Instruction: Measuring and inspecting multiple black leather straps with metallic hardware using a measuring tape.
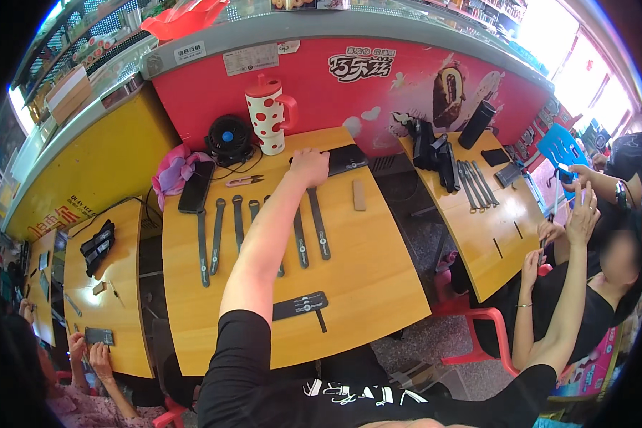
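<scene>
My left hand (310, 168) reaches across the middle table, fingers curled down onto a flat black item (347, 158) at its far side; whatever is in its grasp is hidden. Under and beside my left forearm lies a row of several dark straps (216, 239) with looped ends. Closer to me rests a dark flat piece with a pale print (299, 305), a thin black strip (322, 320) against it. Off to the right, my right hand (583, 214) is raised with its fingers stretched and apart, near a co-worker's hands (531, 271).
Along the far side stand a black fan (228, 139), a red-dotted tumbler (266, 114), a phone (197, 187), pink-handled snips (244, 181) and a pink-purple cloth (178, 171). A tan block (359, 195) lies right. Side tables (492, 242) hold more straps; people sit at both sides.
</scene>
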The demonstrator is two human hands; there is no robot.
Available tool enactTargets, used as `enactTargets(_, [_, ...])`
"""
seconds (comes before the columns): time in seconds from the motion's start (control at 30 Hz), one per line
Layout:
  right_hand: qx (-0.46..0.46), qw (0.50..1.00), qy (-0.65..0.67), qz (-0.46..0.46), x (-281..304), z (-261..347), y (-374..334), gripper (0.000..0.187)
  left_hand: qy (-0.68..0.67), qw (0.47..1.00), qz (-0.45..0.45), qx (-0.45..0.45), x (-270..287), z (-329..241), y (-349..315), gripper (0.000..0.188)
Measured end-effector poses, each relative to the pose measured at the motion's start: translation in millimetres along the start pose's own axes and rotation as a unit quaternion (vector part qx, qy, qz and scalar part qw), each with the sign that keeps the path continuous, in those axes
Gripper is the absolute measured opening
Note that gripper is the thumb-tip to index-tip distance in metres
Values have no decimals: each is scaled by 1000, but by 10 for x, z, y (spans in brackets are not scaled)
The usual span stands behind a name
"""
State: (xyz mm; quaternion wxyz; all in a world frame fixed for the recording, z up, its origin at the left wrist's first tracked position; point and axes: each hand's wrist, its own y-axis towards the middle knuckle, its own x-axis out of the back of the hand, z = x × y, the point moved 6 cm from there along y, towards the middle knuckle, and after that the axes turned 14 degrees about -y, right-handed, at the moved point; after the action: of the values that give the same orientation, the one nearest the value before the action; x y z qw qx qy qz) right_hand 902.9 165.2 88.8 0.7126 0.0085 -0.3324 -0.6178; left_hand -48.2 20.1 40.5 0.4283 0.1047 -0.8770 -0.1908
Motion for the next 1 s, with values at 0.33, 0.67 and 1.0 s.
enactTargets(0.33, [-85, 995, -59, 4, 874, -884, 586, 19, -101, 991, 29, -88, -659, -106, 499, 32])
enactTargets(0.67, [80, 966, -243, 36, 228, -353, 328, 25, -97, 968, 82, -215, -192, -445, 1047, 31])
enactTargets(1.0, [349, 890, -174, -236, 576, 1159, -1449, 23, 52, 979, 156, -123, -1059, -152, 2305, 61])
